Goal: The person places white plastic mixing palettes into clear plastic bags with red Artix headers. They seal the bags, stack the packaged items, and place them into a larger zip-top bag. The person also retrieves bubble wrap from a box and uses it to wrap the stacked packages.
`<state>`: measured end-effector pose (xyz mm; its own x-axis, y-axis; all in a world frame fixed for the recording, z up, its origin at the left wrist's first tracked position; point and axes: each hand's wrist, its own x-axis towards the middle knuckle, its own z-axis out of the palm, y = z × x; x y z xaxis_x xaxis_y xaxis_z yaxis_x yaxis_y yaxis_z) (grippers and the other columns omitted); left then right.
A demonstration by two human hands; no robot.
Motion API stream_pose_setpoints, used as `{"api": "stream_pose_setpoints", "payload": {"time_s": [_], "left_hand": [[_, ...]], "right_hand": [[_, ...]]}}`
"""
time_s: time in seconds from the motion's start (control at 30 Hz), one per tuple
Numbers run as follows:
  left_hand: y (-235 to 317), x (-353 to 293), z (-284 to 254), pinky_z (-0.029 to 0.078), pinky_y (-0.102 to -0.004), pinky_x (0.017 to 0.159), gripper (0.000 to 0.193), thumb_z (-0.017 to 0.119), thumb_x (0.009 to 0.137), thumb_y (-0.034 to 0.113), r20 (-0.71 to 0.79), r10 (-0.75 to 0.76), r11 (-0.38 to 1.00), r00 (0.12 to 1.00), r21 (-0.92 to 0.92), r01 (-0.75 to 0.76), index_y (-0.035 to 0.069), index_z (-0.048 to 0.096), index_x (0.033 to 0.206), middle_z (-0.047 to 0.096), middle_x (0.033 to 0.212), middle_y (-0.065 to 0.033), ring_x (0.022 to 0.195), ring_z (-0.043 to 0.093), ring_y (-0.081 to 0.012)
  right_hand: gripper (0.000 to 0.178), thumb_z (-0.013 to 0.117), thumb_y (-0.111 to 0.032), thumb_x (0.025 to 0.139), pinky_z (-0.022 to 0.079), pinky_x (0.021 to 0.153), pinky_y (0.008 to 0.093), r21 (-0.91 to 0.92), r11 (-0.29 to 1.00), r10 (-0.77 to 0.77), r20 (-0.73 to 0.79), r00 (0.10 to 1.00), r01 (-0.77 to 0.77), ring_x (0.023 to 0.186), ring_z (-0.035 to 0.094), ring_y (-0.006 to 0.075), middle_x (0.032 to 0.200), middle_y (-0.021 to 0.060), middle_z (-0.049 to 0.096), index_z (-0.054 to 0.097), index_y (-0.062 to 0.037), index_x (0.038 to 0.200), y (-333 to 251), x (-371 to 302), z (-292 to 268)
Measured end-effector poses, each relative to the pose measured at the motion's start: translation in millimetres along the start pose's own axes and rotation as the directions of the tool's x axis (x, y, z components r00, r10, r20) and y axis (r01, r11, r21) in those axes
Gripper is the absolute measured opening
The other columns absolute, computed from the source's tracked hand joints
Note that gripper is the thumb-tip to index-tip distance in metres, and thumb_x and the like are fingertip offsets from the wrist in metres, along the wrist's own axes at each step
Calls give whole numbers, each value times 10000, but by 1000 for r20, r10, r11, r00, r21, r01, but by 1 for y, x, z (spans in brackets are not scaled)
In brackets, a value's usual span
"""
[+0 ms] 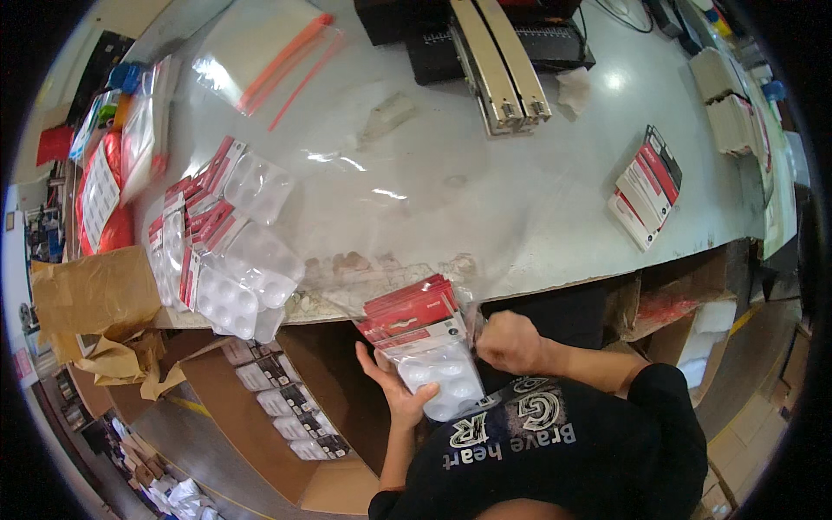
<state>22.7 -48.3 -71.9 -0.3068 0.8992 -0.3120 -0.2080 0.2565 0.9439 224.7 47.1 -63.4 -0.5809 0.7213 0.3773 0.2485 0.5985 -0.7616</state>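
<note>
A stack of blister packs point(438, 368) with red-and-white header cards stands upright at the table's front edge. My left hand point(400, 392) is closed round its lower left side, thumb across the front of the clear blisters. Thin clear plastic, seemingly a bag point(475, 317), shows around the top and right side of the stack. At that right side my right hand point(510, 341) is curled closed, its fingers against the bag's edge; the fingertips are hidden. More blister packs point(227, 290) lie in an overlapping pile to the left on the table.
Clear zip bags point(260, 52) with red strips lie at the back left. A machine with a metal bar point(498, 61) stands at the back. Header cards point(646, 186) lie at right. Below the table's left front is an open carton point(234, 425) with packs inside; brown paper point(95, 295) lies beside it.
</note>
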Motion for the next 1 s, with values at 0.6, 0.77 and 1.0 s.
{"api": "stream_pose_setpoints", "payload": {"time_s": [0.6,0.77,1.0], "left_hand": [[23,22,19,433,-400,949,1012,810,595,107,-16,-263,964,965,-47,262,6,160,1364,438,1226,-211,1123,495,-275],[27,25,16,442,-403,937,1035,815,589,126,-25,-346,937,938,-51,344,17,147,1373,401,1242,-216,1125,491,-286],[14,4,-3,271,-408,1076,1238,855,557,240,235,-253,963,938,-36,269,19,38,1460,290,1385,-190,1298,317,-298]], "right_hand": [[743,552,-516,882,315,1047,372,694,-66,533,632,563,-716,1267,403,210,1341,114,477,373,11,1374,11,-3,-18],[628,641,-406,842,389,981,353,689,-360,558,700,446,-630,1132,522,206,1223,122,559,466,-4,1292,-2,30,14],[793,798,-210,670,347,1034,368,677,135,508,580,637,-724,1180,480,243,1244,139,528,412,16,1325,-21,-3,16]]}}
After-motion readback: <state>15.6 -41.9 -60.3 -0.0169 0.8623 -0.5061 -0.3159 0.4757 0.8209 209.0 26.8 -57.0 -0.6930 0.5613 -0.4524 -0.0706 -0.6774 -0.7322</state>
